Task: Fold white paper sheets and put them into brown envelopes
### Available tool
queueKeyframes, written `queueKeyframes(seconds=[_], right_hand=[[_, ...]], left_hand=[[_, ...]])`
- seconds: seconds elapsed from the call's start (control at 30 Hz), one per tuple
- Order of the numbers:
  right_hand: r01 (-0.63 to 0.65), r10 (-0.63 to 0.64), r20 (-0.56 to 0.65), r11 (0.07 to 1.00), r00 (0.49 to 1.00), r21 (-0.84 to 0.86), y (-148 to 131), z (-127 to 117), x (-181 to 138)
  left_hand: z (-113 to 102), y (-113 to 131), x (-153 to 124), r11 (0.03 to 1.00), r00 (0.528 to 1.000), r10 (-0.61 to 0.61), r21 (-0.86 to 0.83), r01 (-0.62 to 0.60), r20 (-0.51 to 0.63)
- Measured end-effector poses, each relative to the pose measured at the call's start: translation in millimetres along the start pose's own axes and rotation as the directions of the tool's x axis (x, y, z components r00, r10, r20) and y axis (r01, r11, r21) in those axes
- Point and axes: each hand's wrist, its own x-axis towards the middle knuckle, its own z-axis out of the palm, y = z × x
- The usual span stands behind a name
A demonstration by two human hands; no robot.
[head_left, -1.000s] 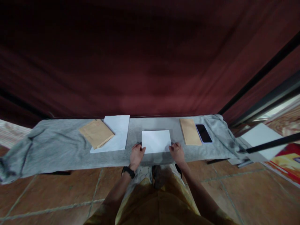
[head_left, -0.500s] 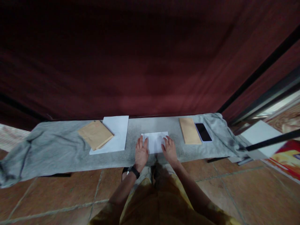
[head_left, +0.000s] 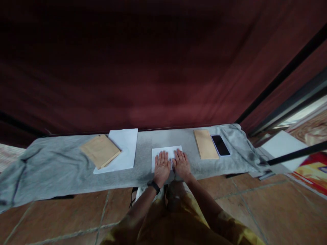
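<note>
A small white sheet of paper (head_left: 167, 149), perhaps folded, lies flat on the grey cloth in front of me. My left hand (head_left: 162, 167) rests palm down on its left and near part, fingers stretched out. Beside it my right hand (head_left: 182, 165) lies flat on the right part of the paper, its fingers extended too. The two hands almost touch and cover the sheet's near edge. To the left, a stack of larger white paper (head_left: 129, 146) lies partly under brown paper envelopes (head_left: 100, 149).
Grey cloth (head_left: 61, 163) covers the long narrow bench. On the right are a tan block or pad (head_left: 205, 144) and a phone (head_left: 220, 145). A dark red curtain (head_left: 153, 85) hangs behind. White board (head_left: 283, 149) and a red-yellow package (head_left: 314, 173) lie at the far right.
Both hands have moved inward from the paper's side edges onto its surface and now lie flat, close together. The view has shifted slightly.
</note>
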Motion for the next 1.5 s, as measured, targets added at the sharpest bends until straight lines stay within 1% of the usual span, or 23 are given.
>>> queueKeyframes(seconds=[0.07, 0.13, 0.23, 0.33, 0.4, 0.5, 0.6, 0.67, 0.73, 0.9, 1.0, 1.1, 1.17, 1.23, 1.3, 1.37, 1.43, 1.5], right_hand=[[0.012, -0.012, -0.002, 1.000, 1.000, 0.000, -0.6, 0.3, -0.2], [0.016, -0.016, -0.010, 1.000, 1.000, -0.001, -1.4, 1.2, -0.2], [-0.005, 0.005, -0.021, 1.000, 1.000, -0.002, -0.6, 2.5, -0.9], [-0.027, 0.026, -0.030, 1.000, 0.999, -0.009, -1.1, 3.9, 0.5], [-0.054, 0.053, -0.041, 0.998, 0.998, -0.023, -6.5, 5.9, 6.0], [-0.047, 0.045, -0.037, 0.998, 0.998, -0.033, -24.1, 12.3, 22.2], [0.057, -0.057, -0.020, 0.998, 0.998, -0.015, -41.6, 20.4, 38.8], [0.075, -0.076, -0.023, 0.997, 0.997, -0.009, -43.8, 23.7, 44.2], [0.066, -0.067, -0.033, 0.998, 0.997, -0.021, -35.6, 23.6, 44.1], [0.004, -0.012, -0.090, 0.996, 0.996, -0.092, 7.9, 13.6, 30.7], [-0.024, 0.011, -0.111, 0.992, 0.994, -0.123, 25.3, 9.4, 24.1], [-0.018, 0.000, -0.115, 0.988, 0.993, -0.151, 30.1, 8.7, 21.6], [-0.007, -0.012, -0.115, 0.987, 0.993, -0.164, 29.5, 8.3, 21.2], [0.000, -0.021, -0.116, 0.985, 0.993, -0.172, 28.4, 7.2, 21.0], [0.009, -0.029, -0.112, 0.984, 0.993, -0.177, 27.8, 5.6, 20.8], [0.012, -0.031, -0.105, 0.984, 0.994, -0.179, 27.9, 4.2, 20.6], [0.003, -0.022, -0.103, 0.984, 0.994, -0.178, 28.3, 3.8, 20.5], [-0.005, -0.014, -0.107, 0.985, 0.994, -0.175, 28.7, 4.4, 20.5]], left_hand=[[4.8, 12.9, 13.8, 0.998, 0.998, 0.048, -0.033, -0.047, 0.043], [7.4, 16.4, 24.9, 0.997, 0.996, 0.070, -0.038, -0.068, 0.063], [5.4, 1.9, 31.1, 0.997, 0.996, 0.082, -0.006, -0.082, 0.037], [-0.9, -22.4, 27.3, 0.998, 0.999, 0.053, 0.044, -0.053, 0.008], [-4.3, -33.6, 23.7, 0.996, 1.000, 0.031, 0.089, -0.031, 0.002], [-6.4, -38.3, 21.1, 0.986, 1.000, 0.018, 0.164, -0.019, 0.011], [-6.3, -36.3, 21.3, 0.976, 0.999, 0.021, 0.215, -0.025, 0.024], [-5.9, -35.6, 21.4, 0.973, 0.999, 0.026, 0.228, -0.030, 0.021], [-5.0, -36.1, 21.2, 0.974, 0.999, 0.034, 0.224, -0.035, 0.009], [-1.3, -39.1, 20.8, 0.979, 0.998, 0.041, 0.200, -0.032, -0.042], [0.5, -40.7, 21.3, 0.982, 0.998, 0.034, 0.187, -0.024, -0.053], [3.8, -37.1, 22.2, 0.984, 0.998, 0.001, 0.175, 0.009, -0.058], [8.4, -28.5, 23.6, 0.986, 0.998, -0.021, 0.162, 0.031, -0.067], [15.1, -15.4, 26.4, 0.990, 0.999, 0.013, 0.139, -0.006, -0.049], [21.8, -2.1, 30.8, 0.990, 0.997, 0.082, 0.112, -0.081, -0.007], [25.8, 5.9, 35.9, 0.988, 0.992, 0.121, 0.095, -0.124, 0.029], [25.0, 4.4, 40.1, 0.988, 0.992, 0.117, 0.098, -0.121, 0.040], [19.3, -6.6, 41.5, 0.989, 0.995, 0.091, 0.115, -0.094, 0.027]])
